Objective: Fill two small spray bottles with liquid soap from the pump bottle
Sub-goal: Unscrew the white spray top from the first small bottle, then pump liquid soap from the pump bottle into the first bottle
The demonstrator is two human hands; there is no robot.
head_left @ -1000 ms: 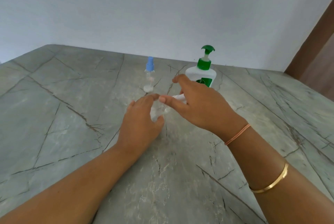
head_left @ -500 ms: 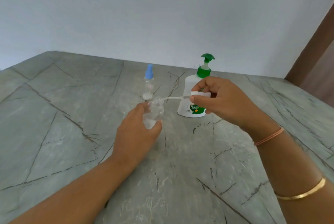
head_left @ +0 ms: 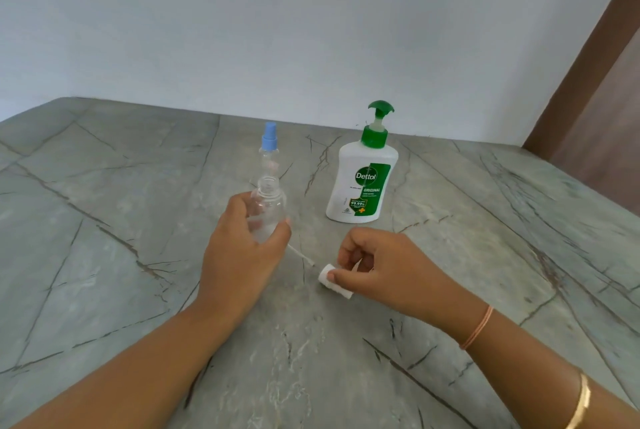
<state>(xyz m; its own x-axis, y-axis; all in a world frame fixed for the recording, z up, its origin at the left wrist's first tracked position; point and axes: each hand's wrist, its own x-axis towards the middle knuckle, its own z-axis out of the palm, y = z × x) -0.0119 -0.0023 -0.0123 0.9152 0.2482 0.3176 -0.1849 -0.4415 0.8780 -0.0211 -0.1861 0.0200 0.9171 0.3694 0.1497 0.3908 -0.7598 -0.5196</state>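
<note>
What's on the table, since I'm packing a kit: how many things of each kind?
Spray bottles: 2
Pump bottle: 1
Loose spray cap: 1
Total: 4

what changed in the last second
The right hand pulled the white spray cap, dip tube trailing, out of the clear bottle and lowered it to the table, still pinching it. The left hand kept gripping the now open clear bottle. The blue-capped bottle and pump bottle stayed put.

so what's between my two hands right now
Only a thin white dip tube, seen in the head view, stretching from the right hand toward the left hand.
</note>
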